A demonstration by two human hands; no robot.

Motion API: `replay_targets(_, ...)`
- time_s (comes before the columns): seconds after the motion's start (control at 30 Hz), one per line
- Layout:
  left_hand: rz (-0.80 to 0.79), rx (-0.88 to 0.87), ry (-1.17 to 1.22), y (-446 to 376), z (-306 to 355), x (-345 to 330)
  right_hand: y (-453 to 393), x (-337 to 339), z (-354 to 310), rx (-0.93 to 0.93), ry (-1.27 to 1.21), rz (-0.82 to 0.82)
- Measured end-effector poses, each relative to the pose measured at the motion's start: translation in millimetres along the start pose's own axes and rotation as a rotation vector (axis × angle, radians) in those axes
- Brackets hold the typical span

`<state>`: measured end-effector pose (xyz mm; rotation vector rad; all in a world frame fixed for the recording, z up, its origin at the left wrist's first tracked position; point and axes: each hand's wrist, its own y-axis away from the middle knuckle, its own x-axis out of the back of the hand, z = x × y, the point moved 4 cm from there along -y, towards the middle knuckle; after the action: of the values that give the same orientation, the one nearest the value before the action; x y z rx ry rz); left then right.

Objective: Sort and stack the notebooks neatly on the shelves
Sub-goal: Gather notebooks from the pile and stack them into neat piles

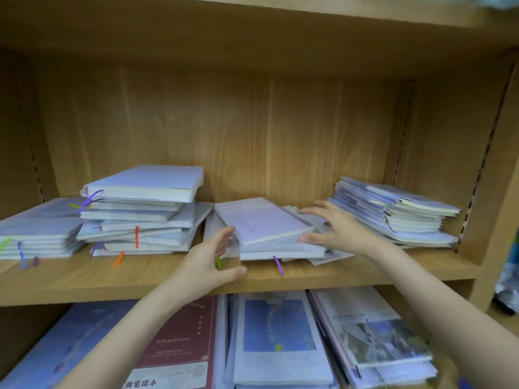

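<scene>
On the wooden shelf (140, 276) lie several piles of pale lilac notebooks. A small middle pile (261, 220) lies askew, its top notebook tilted. My right hand (334, 228) grips that pile's right end, fingers over the top cover and thumb at the front edge. My left hand (207, 256) hovers open at the pile's left front corner, fingers spread, barely touching it. A taller untidy stack (146, 203) stands to the left, a low flat stack (36, 228) sits at the far left, and a slanting stack (393, 209) is on the right.
Coloured ribbon bookmarks hang over the shelf's front edge. The lower shelf holds larger notebooks: a dark red one (182, 341), one with a blue picture (278, 327), and a photo-covered pile (379, 338). Side panels (488, 169) and the shelf above close in the space.
</scene>
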<state>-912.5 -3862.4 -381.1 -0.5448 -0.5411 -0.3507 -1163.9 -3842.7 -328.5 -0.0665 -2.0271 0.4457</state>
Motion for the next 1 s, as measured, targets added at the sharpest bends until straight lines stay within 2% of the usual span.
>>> replay_targets(0.1,0.063,0.004,-0.117,-4,2,1,-8,-9,-6,-0.005,-0.069,-0.053)
replay_targets(0.27,0.098,-0.043,-0.221,-4,4,-6,-5,-3,-18,0.028,-0.048,0.11)
replay_targets(0.37,0.095,-0.037,-0.152,-3,4,1,7,6,-29,0.142,0.06,0.198)
replay_targets(0.43,0.063,-0.029,-0.028,-2,6,5,11,11,-35,0.277,0.197,0.357)
replay_targets(0.5,0.04,-0.037,0.033,-1,15,10,16,18,-35,0.376,0.219,0.545)
replay_targets(0.6,0.172,-0.141,-0.101,-2,36,23,26,34,-52,0.46,0.14,0.722)
replay_targets(0.67,0.336,-0.276,-0.269,-1,56,28,36,35,-72,0.521,0.028,0.71)
replay_targets(0.73,0.441,-0.453,-0.431,2,74,25,41,23,-81,0.553,0.004,0.569)
replay_targets(0.8,0.487,-0.548,-0.446,8,83,24,36,11,-60,0.388,0.02,0.444)
replay_targets(0.87,0.514,-0.543,-0.347,12,87,33,34,5,-29,0.163,0.028,0.368)
replay_targets(0.93,0.502,-0.547,-0.313,15,88,39,35,6,-16,0.117,0.06,0.401)
replay_targets(1.0,0.513,-0.515,-0.311,15,85,43,37,14,-26,0.177,0.105,0.519)
